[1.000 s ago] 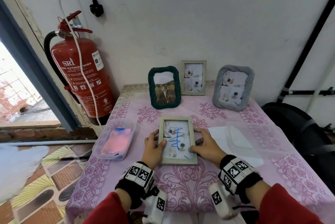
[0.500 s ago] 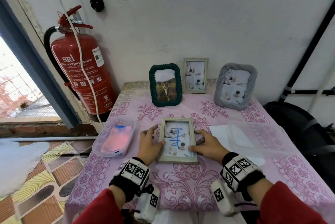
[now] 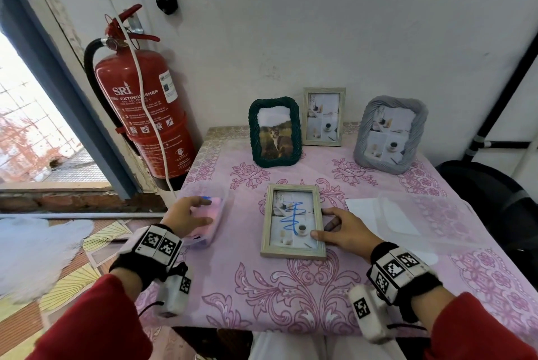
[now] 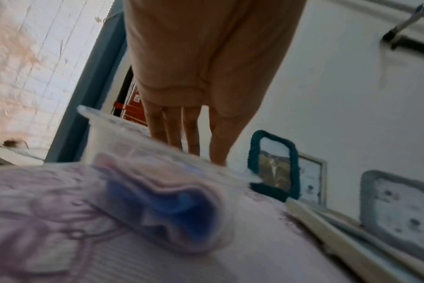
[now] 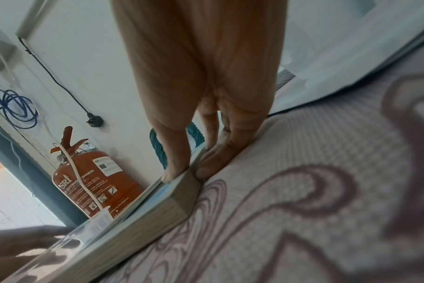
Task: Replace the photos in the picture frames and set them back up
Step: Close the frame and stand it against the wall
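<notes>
A light wooden frame [image 3: 292,221] [image 5: 157,216] lies face up mid-table, its photo marked with a blue scribble. My right hand [image 3: 329,227] [image 5: 182,174] rests on its right edge, thumb on the front and straight fingers along the outer side. My left hand [image 3: 198,211] [image 4: 182,134] reaches with straight fingers over a clear plastic box [image 3: 203,241] [image 4: 92,118] left of the frame. A pink and blue stack of photos [image 3: 215,211] [image 4: 172,206] lies inside the box. I cannot tell whether the fingertips touch the stack.
Standing at the back are a green rope frame with a cat photo [image 3: 275,135], a small wooden frame [image 3: 323,116] and a grey frame [image 3: 390,134]. A clear lid [image 3: 422,219] covers white paper [image 3: 361,206] at right. A red fire extinguisher [image 3: 142,118] hangs left of the table.
My left hand has let go of the frame's left edge and moved left over the plastic box. The right hand stays on the frame's right edge.
</notes>
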Tool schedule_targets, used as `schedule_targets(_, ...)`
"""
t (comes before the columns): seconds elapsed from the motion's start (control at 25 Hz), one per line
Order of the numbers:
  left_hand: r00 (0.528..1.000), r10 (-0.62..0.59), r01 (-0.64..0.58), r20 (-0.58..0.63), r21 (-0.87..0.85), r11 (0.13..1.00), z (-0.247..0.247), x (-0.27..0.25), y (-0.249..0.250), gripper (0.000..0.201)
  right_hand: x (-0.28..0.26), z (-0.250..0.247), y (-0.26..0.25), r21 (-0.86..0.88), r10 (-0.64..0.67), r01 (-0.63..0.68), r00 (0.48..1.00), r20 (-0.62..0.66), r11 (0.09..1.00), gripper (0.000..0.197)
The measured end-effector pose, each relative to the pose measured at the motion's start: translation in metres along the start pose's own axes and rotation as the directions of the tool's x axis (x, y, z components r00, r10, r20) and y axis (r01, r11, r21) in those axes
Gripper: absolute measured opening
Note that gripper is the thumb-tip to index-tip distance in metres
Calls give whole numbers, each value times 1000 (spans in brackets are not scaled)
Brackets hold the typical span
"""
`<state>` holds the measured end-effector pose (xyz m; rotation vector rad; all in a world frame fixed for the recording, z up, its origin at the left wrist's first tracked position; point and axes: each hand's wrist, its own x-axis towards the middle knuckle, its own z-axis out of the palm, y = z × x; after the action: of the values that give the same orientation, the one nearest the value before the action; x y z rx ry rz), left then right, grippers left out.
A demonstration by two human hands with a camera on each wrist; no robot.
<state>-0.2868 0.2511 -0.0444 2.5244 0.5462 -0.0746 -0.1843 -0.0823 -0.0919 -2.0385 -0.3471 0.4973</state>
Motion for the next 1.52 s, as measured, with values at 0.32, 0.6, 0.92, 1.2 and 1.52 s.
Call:
schedule_targets(0.32,993,-67,74,-94,78,994,3,0,-6,43,2,1,3,-13,-19,19,1000,-5,1000,70)
schedule_targets(0.6,975,-24,21,-222,-14,1000,-22,-11,21,28,-1,1,1,1,-36,36,999,-7,999,65)
schedule_targets(0.92,916,212,-294,-340,-209,933,-19,-22,106,30,-1,2,4,37,-50,50,999,-15,998,67)
schedule_targets(1.2,944,317,-327,-95,-130,936,50,-15,150,30,-3,2,3,65,-55,55,998,-7,996,65)
schedule_targets(1.52,893,246,-255,377,-25,967,73,-8,140,38,-8,1,-8,105,6,-9,1000,25,994,51)
